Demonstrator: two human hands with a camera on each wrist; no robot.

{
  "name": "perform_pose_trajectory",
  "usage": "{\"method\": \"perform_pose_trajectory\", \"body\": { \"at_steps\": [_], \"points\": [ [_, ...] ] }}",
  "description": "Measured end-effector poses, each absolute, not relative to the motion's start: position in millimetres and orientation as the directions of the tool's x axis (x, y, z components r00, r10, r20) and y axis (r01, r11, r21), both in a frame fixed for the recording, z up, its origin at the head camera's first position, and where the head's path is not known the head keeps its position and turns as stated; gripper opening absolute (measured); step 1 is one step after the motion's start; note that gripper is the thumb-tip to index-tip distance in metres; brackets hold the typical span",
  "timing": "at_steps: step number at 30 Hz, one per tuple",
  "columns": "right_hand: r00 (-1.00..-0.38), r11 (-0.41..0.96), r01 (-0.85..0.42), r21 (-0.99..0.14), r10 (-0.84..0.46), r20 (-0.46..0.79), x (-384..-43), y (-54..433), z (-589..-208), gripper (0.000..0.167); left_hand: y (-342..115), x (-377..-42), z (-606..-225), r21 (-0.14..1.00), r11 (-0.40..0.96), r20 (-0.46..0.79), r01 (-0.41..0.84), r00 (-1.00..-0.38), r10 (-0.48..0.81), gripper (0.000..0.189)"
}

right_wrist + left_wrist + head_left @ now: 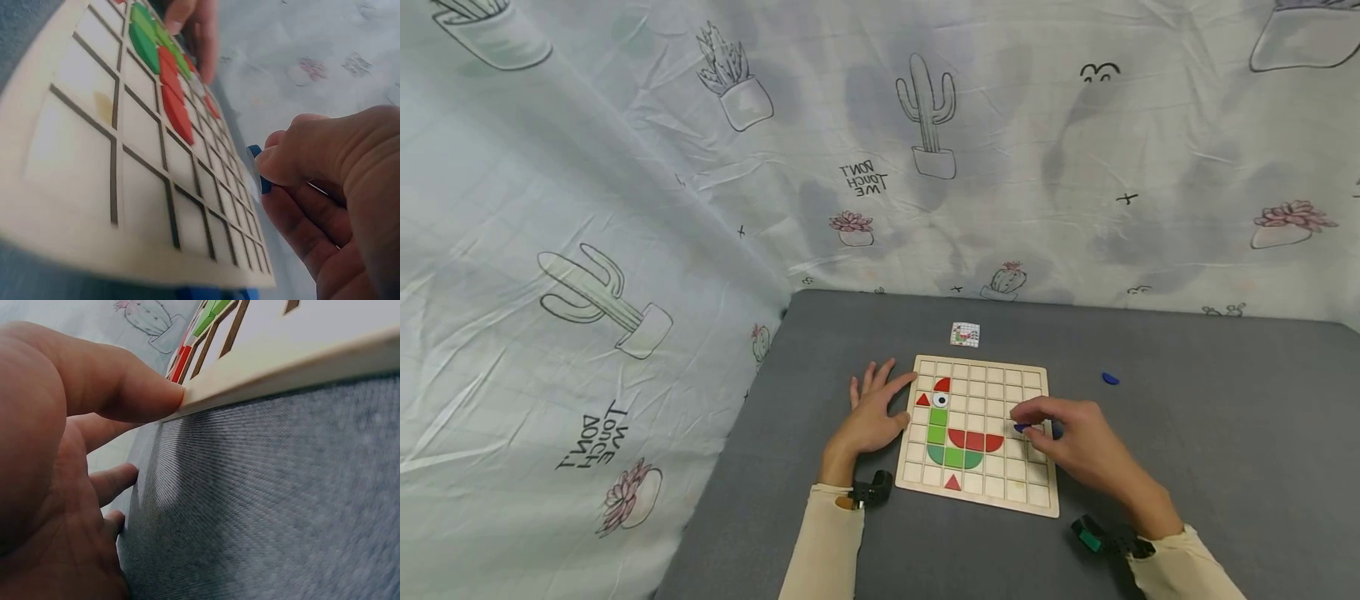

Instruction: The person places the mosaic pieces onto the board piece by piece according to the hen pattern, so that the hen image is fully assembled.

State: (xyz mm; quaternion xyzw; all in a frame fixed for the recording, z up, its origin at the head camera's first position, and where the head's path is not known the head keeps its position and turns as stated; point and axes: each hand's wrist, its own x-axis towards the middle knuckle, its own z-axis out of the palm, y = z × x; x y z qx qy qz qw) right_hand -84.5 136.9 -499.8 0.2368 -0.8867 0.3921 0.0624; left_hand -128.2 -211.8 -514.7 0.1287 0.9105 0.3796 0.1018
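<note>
A wooden grid board (pixel 1015 492) lies flat on the grey table, with red, green and white-eyed tiles set in its left part. My left hand (pixel 868 421) rests at the board's left edge with fingers spread, the thumb (pixel 165 397) touching the side of the rim. Over the right part of the grid, my right hand (pixel 1078 437) pinches a small blue tile (pixel 266 185) between thumb and fingers. The fingers cover much of this tile. Red half-round and square tiles (pixel 975 440) form a row left of that hand.
A small picture card (pixel 965 335) lies beyond the board's far edge. One blue half-round tile (pixel 1110 378) is on the table to the right; another blue piece (pixel 1057 429) shows partly behind my right hand. A printed curtain (pixel 1000 167) hangs behind the table.
</note>
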Motion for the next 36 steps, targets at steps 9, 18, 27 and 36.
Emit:
{"method": "perform_pose_trajectory", "body": {
  "at_steps": [9,18,27,36],
  "points": [
    [-0.845,0.538,-0.497,-0.681,-0.48,0.238,-108,110,-510,0.03,-211,-128,-513,0.718,0.678,-0.084,0.16,-0.946,0.312,0.069],
    [-0.834,0.541,-0.517,-0.663,-0.493,0.249,-109,104,-513,0.034,-211,-128,-518,0.734,0.652,-0.032,0.19,-0.949,0.314,0.069],
    [-0.841,0.59,-0.512,-0.625,-0.492,0.224,-103,105,-514,0.033,-211,-128,-516,0.734,0.657,-0.056,0.17,-0.95,0.308,0.069],
    [-0.858,0.556,-0.514,-0.653,-0.35,0.377,-88,123,-514,0.037,-209,-127,-512,0.715,0.682,-0.086,0.155,-0.948,0.306,0.069]
  ]
}}
